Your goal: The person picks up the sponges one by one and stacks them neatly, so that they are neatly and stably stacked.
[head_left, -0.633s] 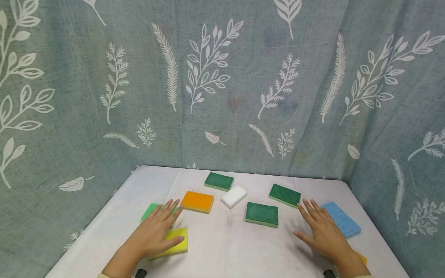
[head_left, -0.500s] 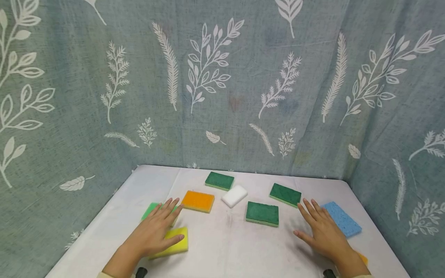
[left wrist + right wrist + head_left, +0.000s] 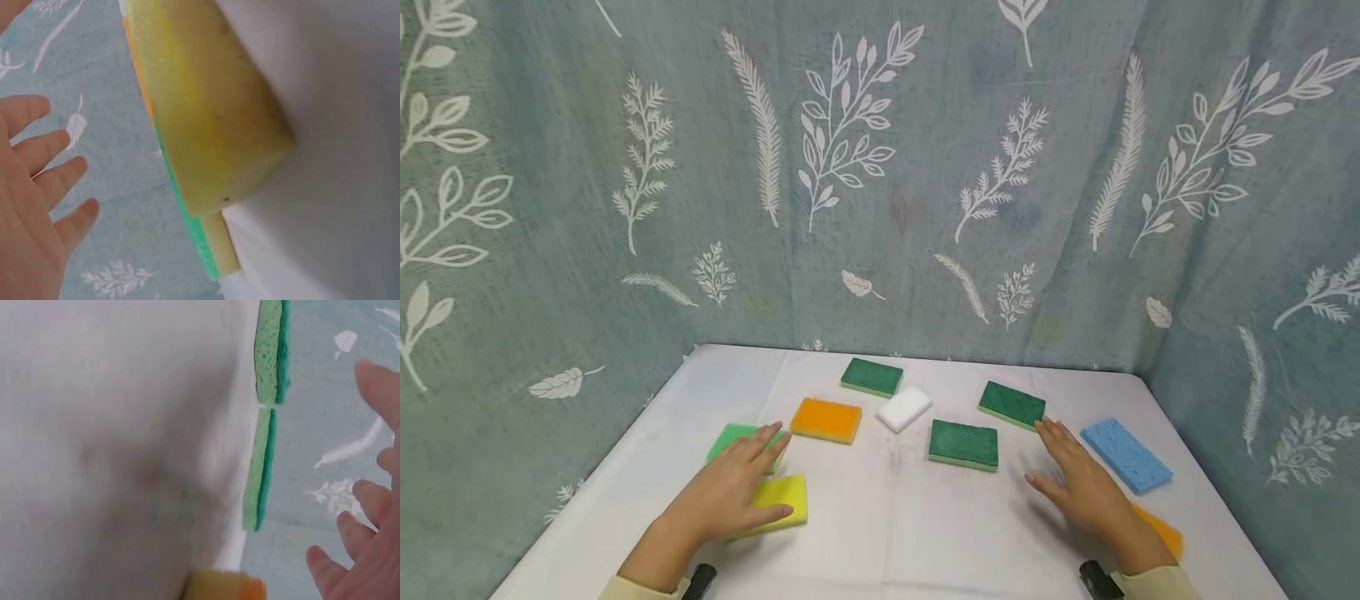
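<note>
In the head view my left hand (image 3: 730, 483) hovers with fingers extended over a yellow sponge (image 3: 788, 497) and a light green sponge (image 3: 730, 437), partly covering both. The left wrist view shows a gap between that hand (image 3: 31, 200) and the yellow sponge (image 3: 206, 119). My right hand (image 3: 1078, 483), fingers loosely spread, is held above the cloth, left of a blue sponge (image 3: 1126, 455). An orange sponge (image 3: 1163, 533) lies partly hidden by the right wrist. Just beyond the right fingertips is a dark green scrub sponge (image 3: 1012, 404). Neither hand holds anything.
Two more dark green scrub sponges lie on the white-covered table (image 3: 880, 533), one nearer (image 3: 963, 444) and one at the back (image 3: 872, 377). Between them and an orange sponge (image 3: 826, 419) is a white sponge (image 3: 905, 408). Leaf-patterned curtains (image 3: 880, 250) enclose the table.
The head view has tilted slightly, shifting the scene upward. My right hand has moved a little left, uncovering more of the blue and the near orange sponges. The sponges stay in place.
</note>
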Action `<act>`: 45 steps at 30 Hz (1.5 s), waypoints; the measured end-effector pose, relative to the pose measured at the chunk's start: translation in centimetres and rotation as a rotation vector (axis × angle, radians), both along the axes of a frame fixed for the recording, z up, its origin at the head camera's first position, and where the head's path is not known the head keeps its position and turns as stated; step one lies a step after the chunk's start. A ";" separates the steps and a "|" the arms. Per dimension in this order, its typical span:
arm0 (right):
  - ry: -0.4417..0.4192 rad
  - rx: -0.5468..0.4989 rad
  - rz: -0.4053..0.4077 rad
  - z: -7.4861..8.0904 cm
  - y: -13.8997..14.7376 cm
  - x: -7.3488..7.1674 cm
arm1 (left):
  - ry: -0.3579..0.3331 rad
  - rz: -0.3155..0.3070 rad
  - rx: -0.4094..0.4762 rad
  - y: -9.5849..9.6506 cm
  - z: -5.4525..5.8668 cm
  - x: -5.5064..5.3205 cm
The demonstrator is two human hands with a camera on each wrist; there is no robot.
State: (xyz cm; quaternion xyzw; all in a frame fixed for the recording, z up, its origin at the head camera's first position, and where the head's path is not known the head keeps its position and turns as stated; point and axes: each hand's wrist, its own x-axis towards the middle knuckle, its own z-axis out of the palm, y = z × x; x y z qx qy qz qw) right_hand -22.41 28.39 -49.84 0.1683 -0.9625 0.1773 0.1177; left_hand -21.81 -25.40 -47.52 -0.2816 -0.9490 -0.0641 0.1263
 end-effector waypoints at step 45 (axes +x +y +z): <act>-0.305 -0.358 -0.061 -1.3 -5.9 -6.3 | -0.436 0.282 0.075 -2.7 -0.9 -0.2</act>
